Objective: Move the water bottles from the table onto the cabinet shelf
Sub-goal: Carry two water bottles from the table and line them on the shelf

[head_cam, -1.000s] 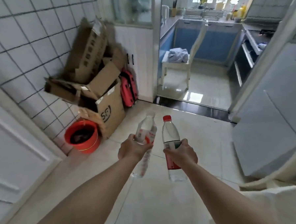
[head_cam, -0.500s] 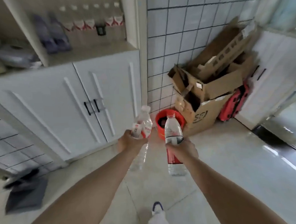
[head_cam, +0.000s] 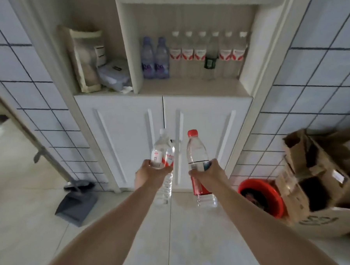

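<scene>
My left hand (head_cam: pixel 152 173) grips a clear water bottle with a white cap and red-and-white label (head_cam: pixel 163 153), tilted a little to the right. In my right hand (head_cam: pixel 209 172) is a second clear bottle with a red cap and red label (head_cam: pixel 196 151), held upright. Both are in front of the white cabinet doors (head_cam: pixel 130 142), below the open cabinet shelf (head_cam: pixel 192 89). On that shelf stands a row of several white-capped bottles (head_cam: pixel 188 54) and two purple bottles (head_cam: pixel 155 58) at the back.
The left shelf bay holds a paper bag (head_cam: pixel 85 60) and a plastic box (head_cam: pixel 114 73). A grey dustpan with broom (head_cam: pixel 76 204) leans left of the cabinet. A red bucket (head_cam: pixel 260 196) and torn cardboard boxes (head_cam: pixel 322 177) crowd the floor at right.
My view has swung left from the kitchen doorway to face the cabinet squarely. Both hands still hold their bottles out in front, now closer to the cabinet doors.
</scene>
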